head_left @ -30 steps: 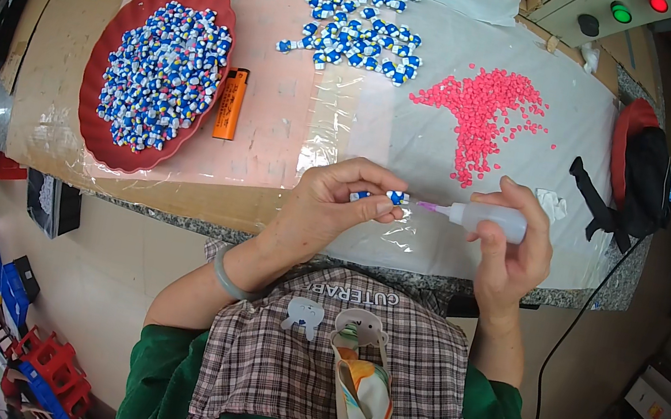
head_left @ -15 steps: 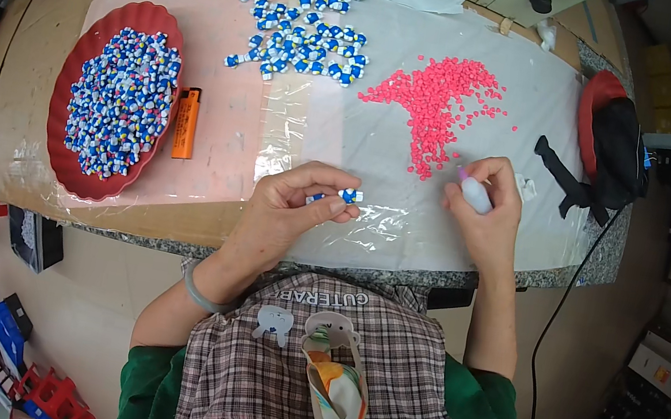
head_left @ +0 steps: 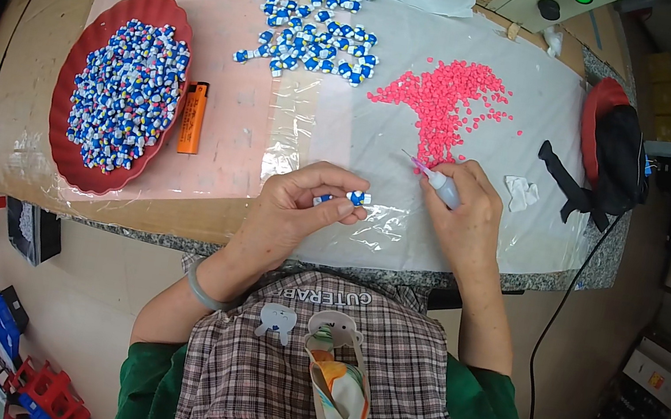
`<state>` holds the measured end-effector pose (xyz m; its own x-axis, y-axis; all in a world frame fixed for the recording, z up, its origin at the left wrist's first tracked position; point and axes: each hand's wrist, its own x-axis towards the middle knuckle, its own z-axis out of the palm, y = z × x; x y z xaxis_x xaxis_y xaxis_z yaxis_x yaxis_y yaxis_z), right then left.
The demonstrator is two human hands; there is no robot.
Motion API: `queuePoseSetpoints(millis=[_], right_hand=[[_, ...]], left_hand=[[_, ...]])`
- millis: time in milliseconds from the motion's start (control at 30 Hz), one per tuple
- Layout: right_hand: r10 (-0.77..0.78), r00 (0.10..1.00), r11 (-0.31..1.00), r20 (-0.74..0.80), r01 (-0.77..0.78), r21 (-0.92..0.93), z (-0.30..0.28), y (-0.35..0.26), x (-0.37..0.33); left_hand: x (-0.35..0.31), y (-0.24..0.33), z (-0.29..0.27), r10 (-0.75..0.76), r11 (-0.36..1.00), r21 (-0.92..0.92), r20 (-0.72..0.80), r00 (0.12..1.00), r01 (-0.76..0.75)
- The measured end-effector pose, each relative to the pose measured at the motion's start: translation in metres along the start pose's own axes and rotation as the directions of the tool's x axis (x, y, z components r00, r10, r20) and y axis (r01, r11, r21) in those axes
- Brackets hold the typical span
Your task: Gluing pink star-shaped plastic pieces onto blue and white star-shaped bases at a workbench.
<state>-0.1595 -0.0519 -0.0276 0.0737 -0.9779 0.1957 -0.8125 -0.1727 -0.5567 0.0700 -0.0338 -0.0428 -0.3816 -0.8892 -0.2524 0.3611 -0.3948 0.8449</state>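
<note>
Between thumb and fingertips of my left hand is a small blue-and-white figurine; another blue bit shows among the curled fingers. My right hand is closed around a small translucent squeeze bottle with a pink collar and thin needle tip. The tip points left, just below the near end of a heap of tiny pink pieces, some of them heart-shaped. A gap separates the tip from the figurine. Loose blue-and-white figurines lie farther back on the table.
A red scalloped plate heaped with similar figurines stands at the left, an orange lighter beside it. Crumpled white tissue lies right of my right hand. A red bowl with black cloth and a cable are at the right edge.
My right hand has moved left with the bottle and turned it, so the needle tip points left toward my left hand. My left hand keeps its grip, almost unmoved.
</note>
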Motion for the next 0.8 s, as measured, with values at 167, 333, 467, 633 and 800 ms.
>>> queuePoseSetpoints(millis=[167,333,467,633,800], right_hand=[[0.0,0.996,1.0,0.086,-0.002,0.018,-0.004,-0.002,0.004],[0.002,0.99,1.0,0.144,-0.006,0.026,-0.007,0.0,0.006],[0.001,0.982,0.995,0.19,-0.02,0.101,-0.015,0.004,0.008],[0.018,0.984,0.987,0.175,-0.045,0.156,-0.015,0.006,0.004],[-0.068,0.991,0.997,0.113,0.063,0.049,-0.007,0.002,-0.001]], left_hand=[[-0.001,0.0,0.0,-0.005,1.0,0.005,-0.004,1.0,0.005],[0.0,-0.001,0.001,0.007,1.0,0.004,-0.008,1.0,-0.007],[0.0,-0.001,0.0,0.022,1.0,0.003,-0.003,1.0,-0.022],[0.0,-0.001,0.0,0.011,1.0,0.009,0.003,1.0,-0.011],[-0.001,-0.002,-0.001,-0.003,1.0,0.025,0.003,1.0,0.003]])
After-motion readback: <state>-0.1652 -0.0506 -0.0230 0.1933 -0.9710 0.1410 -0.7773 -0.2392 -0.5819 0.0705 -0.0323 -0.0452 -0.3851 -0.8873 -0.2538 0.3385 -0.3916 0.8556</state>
